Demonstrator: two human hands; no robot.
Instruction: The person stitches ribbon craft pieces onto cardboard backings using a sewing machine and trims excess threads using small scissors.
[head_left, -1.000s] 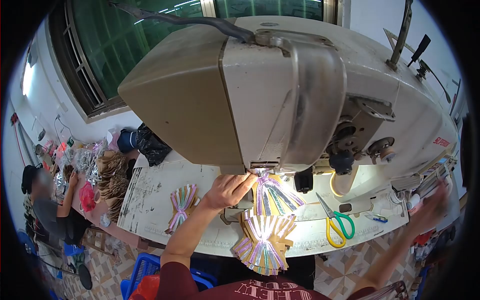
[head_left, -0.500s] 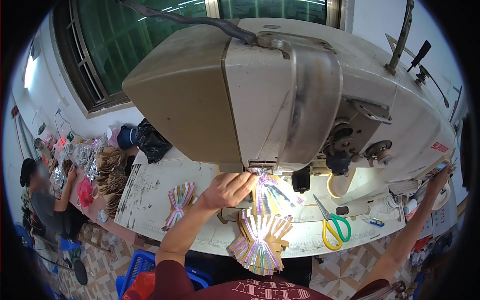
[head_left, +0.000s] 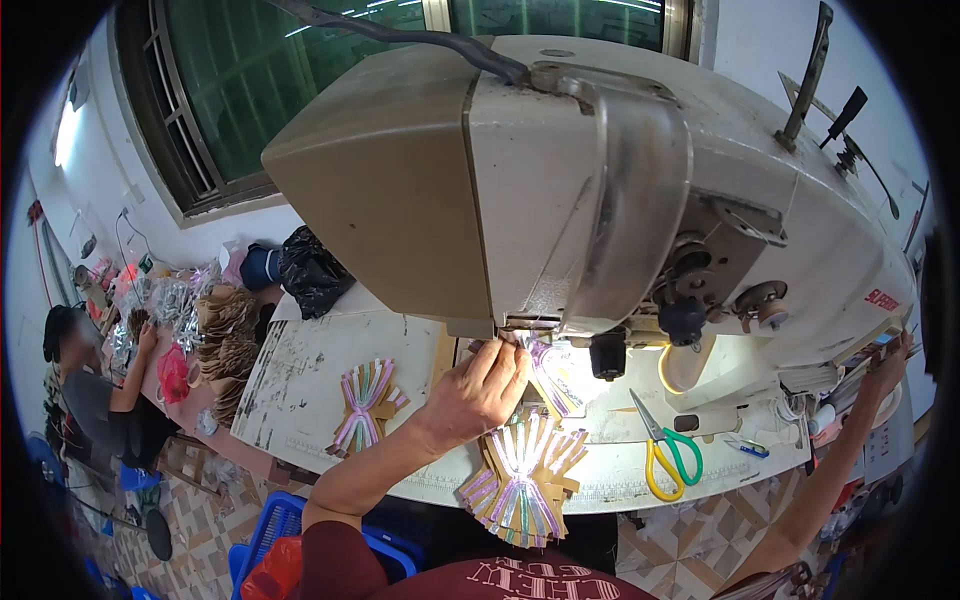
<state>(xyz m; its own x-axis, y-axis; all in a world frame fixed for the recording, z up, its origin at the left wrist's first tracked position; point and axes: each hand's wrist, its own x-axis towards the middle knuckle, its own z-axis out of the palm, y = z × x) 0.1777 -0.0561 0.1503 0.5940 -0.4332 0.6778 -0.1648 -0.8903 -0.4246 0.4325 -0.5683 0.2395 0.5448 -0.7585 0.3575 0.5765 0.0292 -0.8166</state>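
Left hand (head_left: pixel 480 392) curls against a glossy striped fan (head_left: pixel 553 378); I cannot tell its grip, nor the right hand's (head_left: pixel 886 368).

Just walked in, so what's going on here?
At a sewing machine, a person's left hand is at a striped piece under the machine's head, while the right hand is at the machine's right end. Closer in is a striped stack; a smaller striped bundle lies at left, scissors at right. A co-worker sits further left.
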